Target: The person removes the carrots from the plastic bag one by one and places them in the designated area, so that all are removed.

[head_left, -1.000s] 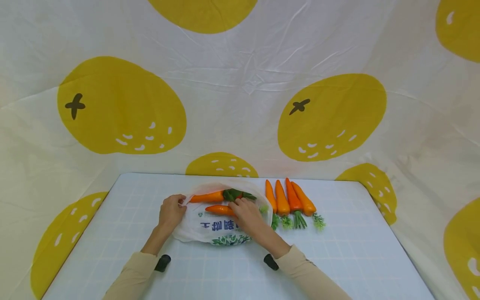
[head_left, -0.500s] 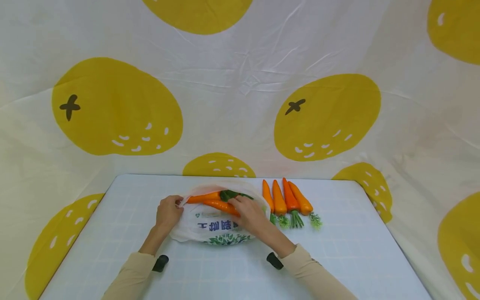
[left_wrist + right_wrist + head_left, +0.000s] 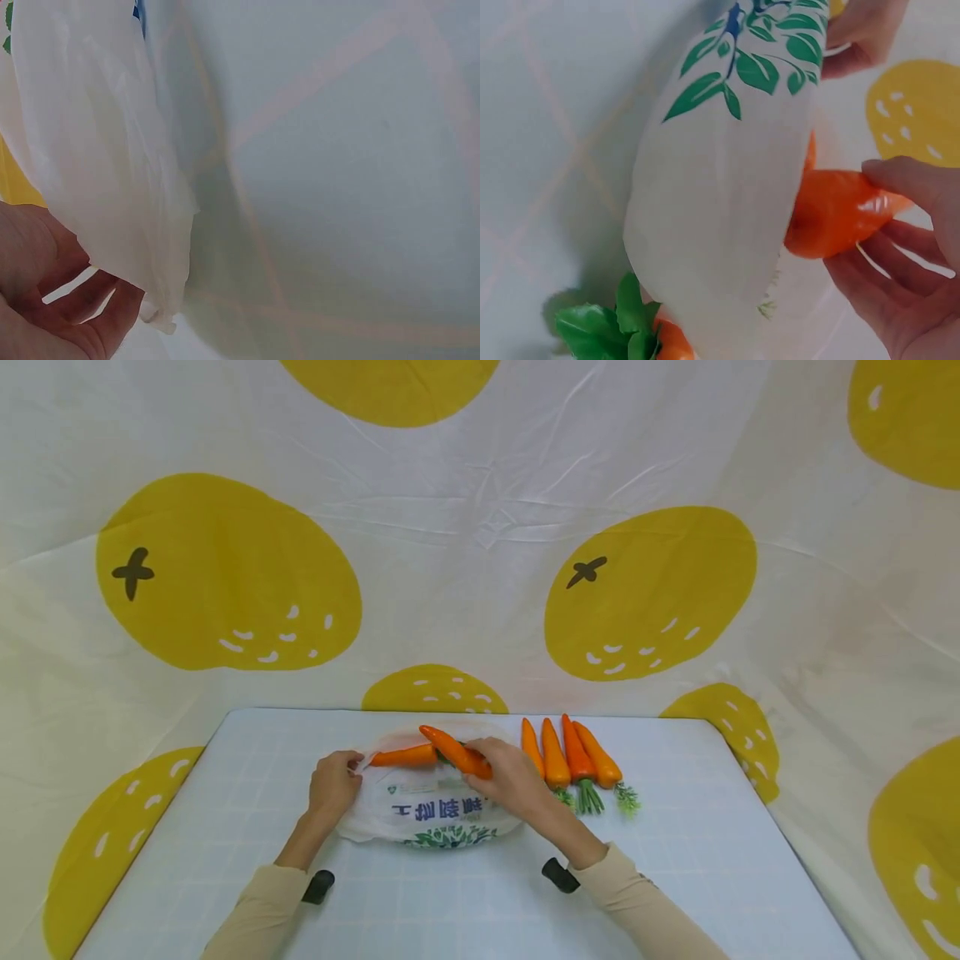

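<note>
A white plastic bag (image 3: 442,818) with blue lettering and green leaf print lies on the table, its mouth toward the far side. My left hand (image 3: 334,787) pinches the bag's rim at its left end; thin plastic (image 3: 112,165) hangs over those fingers in the left wrist view. Above the bag's mouth, my right hand (image 3: 513,781) holds an orange carrot (image 3: 448,748), tip pointing up and left. The right wrist view shows thumb and fingers round this carrot (image 3: 836,214), its thick end partly behind the bag. Another carrot (image 3: 405,757) lies inside the opening.
Several carrots (image 3: 557,764) with green tops stand in a row right of the bag, tips toward the back edge. The pale checked table (image 3: 420,906) ends at a fruit-patterned cloth (image 3: 450,610). A black wrist device (image 3: 319,887) sits under the left forearm.
My right hand has taken hold of the carrot at the bag's mouth and raised it, swinging its tip upward. The left hand stays on the bag's rim. The view has shifted slightly.
</note>
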Demonstrator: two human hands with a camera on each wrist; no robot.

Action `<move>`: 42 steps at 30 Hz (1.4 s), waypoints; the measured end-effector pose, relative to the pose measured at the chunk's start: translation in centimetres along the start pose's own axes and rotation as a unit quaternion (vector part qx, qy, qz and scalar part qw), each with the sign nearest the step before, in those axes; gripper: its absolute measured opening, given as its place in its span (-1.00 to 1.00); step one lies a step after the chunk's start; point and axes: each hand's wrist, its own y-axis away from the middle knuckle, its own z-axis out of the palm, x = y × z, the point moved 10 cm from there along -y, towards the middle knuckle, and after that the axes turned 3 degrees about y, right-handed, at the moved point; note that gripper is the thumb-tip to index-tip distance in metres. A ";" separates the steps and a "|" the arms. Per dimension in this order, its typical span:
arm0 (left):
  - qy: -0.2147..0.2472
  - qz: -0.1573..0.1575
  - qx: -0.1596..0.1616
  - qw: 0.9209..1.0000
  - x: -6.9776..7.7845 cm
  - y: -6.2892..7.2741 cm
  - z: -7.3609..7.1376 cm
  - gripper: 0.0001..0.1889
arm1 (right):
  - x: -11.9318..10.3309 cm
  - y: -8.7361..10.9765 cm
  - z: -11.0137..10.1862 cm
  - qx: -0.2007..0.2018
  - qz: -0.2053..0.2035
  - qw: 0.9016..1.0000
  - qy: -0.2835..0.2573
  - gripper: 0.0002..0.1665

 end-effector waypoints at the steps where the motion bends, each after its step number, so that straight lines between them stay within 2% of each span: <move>1: -0.001 0.003 0.002 1.000 0.0 0.0 0.0 -0.68 | 0.2 0.0 -0.2 0.001 0.005 1.000 -0.018 -0.50; 5: -0.004 0.008 0.005 1.000 0.1 0.1 -0.1 -0.68 | 1.1 -0.1 -1.2 0.015 0.028 0.994 -0.101 -0.50; 9: -0.004 0.001 0.000 1.000 0.1 0.1 0.0 -0.68 | 2.3 -0.1 -2.3 0.047 0.054 0.979 -0.192 -0.50; 11: -0.003 -0.002 -0.003 1.000 0.1 0.2 0.0 -0.68 | 3.0 -0.1 -3.0 0.064 0.069 0.972 -0.217 -0.50; 15: -0.002 0.000 -0.002 1.000 0.0 0.1 0.0 -0.68 | 4.5 0.2 -4.0 0.083 0.109 0.963 -0.234 -0.49; 19: -0.003 -0.001 0.000 1.000 -0.2 -0.1 0.1 -0.67 | 6.0 0.7 -4.5 0.077 0.154 0.953 -0.249 -0.48; 26: -0.001 -0.001 0.003 1.000 -0.2 0.0 0.3 -0.67 | 9.3 1.9 -4.5 0.056 0.237 0.920 -0.306 -0.41; 32: -0.003 -0.002 0.002 1.000 -0.1 0.1 0.2 -0.67 | 11.4 2.7 -4.8 0.059 0.273 0.892 -0.356 -0.37; 42: -0.001 -0.003 0.000 1.000 -0.1 0.2 0.1 -0.67 | 14.2 4.1 -5.8 0.056 0.322 0.869 -0.371 -0.26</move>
